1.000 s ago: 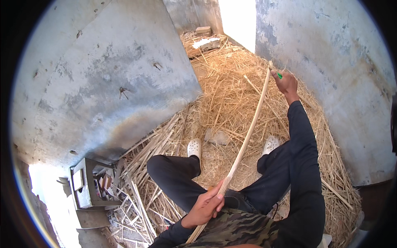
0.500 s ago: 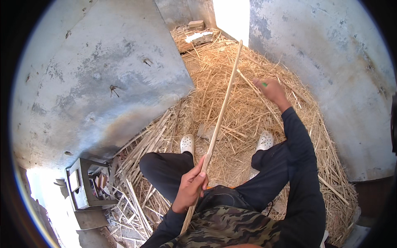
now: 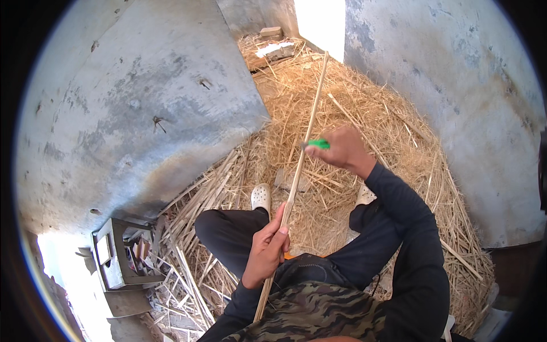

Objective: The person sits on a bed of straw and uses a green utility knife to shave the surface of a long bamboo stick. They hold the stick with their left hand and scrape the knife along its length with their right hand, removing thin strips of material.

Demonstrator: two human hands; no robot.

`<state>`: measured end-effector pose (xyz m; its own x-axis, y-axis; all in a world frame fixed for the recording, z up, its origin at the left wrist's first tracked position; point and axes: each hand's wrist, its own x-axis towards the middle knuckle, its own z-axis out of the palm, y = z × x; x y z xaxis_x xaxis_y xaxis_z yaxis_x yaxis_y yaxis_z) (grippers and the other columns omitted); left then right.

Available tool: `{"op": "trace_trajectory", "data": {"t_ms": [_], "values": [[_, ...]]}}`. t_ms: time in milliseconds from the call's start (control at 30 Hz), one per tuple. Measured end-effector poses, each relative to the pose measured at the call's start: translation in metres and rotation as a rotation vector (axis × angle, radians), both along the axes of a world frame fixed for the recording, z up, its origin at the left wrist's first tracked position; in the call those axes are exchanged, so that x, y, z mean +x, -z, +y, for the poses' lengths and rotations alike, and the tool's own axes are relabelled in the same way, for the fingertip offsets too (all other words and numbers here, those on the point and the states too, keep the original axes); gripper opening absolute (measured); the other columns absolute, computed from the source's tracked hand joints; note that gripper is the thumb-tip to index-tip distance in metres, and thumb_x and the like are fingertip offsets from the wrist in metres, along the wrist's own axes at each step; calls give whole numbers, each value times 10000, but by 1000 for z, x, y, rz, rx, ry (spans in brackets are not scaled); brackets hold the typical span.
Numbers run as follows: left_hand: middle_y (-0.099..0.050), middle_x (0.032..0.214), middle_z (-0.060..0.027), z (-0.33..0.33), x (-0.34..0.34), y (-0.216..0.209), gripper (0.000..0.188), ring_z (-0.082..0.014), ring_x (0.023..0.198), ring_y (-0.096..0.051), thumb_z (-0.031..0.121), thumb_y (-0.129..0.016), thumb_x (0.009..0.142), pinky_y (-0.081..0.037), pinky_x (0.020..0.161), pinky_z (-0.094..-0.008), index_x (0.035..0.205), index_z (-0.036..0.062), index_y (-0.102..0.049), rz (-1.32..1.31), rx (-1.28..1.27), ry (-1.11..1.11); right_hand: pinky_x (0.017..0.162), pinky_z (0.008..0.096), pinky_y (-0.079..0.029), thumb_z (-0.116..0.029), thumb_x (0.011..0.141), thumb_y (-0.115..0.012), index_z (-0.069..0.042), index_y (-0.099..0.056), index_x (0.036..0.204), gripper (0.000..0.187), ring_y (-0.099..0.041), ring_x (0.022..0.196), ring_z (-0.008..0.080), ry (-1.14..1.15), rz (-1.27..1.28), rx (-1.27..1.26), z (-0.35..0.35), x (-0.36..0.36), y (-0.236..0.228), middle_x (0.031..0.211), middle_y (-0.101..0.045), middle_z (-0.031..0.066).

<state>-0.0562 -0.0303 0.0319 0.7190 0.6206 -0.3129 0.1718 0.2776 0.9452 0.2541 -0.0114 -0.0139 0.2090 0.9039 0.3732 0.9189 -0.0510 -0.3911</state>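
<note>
A long, pale wooden stick runs from my lap up and slightly to the right, away from me. My left hand is closed around its lower part, above my camouflage-patterned top, with the thumb along the wood. My right hand is closed on a small green-handled tool. The tool's dark tip sits at the stick, about midway up its visible length; the tip is too small and blurred to tell its exact shape.
Straw-like shavings cover the ground ahead, with longer wood strips heaped on the left. A box-like wooden stand holding odds and ends stands at lower left. Worn grey walls rise on both sides; bricks lie at the far end.
My right hand has come back toward me and left with the green-handled tool, from beyond the stick's right side onto the stick. The stick has tilted slightly; my left hand keeps its hold.
</note>
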Motion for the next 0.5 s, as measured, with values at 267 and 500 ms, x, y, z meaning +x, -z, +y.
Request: {"op": "trace_trajectory", "data": {"t_ms": [267, 500], "values": [[-429, 715, 40, 1, 0, -10, 528, -44, 625, -394, 175, -478, 1027, -355, 580, -195, 1518, 70, -313, 26, 77, -31, 399, 373, -368, -842, 764, -496, -132, -564, 516, 755, -490, 379, 218, -45, -49, 81, 9, -11, 17, 419, -451, 43], [-441, 717, 37, 0, 1, -17, 531, -44, 621, -410, 163, -471, 1027, -359, 567, -194, 1523, 78, -304, 14, 81, -1, 359, 303, -269, -816, 834, -428, -154, -569, 534, 741, -347, 364, 112, 110, -56, 115, 28, 19, 8, 427, -346, -43]]}}
